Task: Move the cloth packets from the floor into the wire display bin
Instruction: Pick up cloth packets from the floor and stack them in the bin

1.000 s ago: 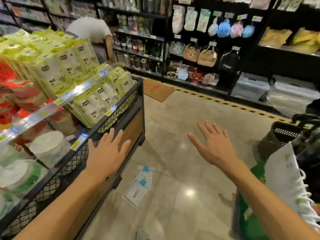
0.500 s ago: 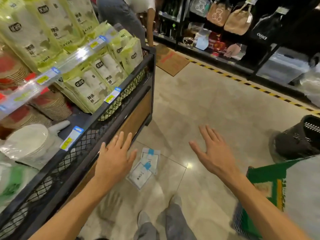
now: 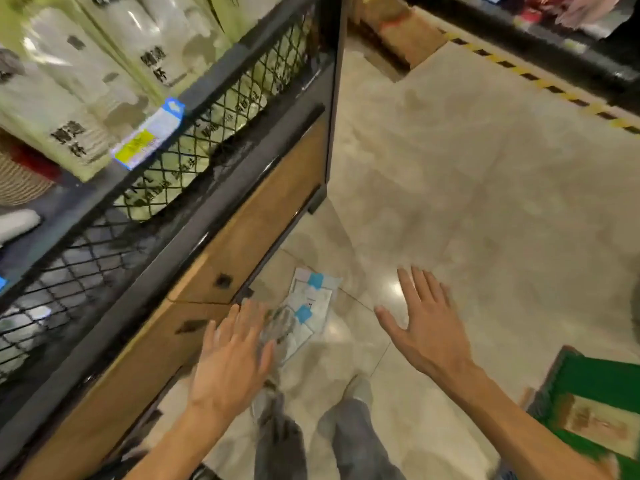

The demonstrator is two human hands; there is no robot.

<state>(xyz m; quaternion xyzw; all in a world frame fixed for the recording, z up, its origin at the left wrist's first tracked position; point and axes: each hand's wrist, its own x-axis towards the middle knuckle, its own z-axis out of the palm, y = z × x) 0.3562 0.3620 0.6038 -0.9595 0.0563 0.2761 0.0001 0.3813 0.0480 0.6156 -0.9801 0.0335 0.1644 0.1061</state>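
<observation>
We see the cloth packets lying in a loose pile on the floor, just beside the foot of the wire display bin. Our left hand hovers over their near edge, fingers spread and holding nothing. Our right hand, fingers apart too, hangs off to the right above bare tile.

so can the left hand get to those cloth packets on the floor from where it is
Probably yes. The left hand is open, fingers spread, right above the cloth packets lying beside the base of the wire display bin. Nothing sits between them, though the blur hides whether it is touching them yet.
</observation>
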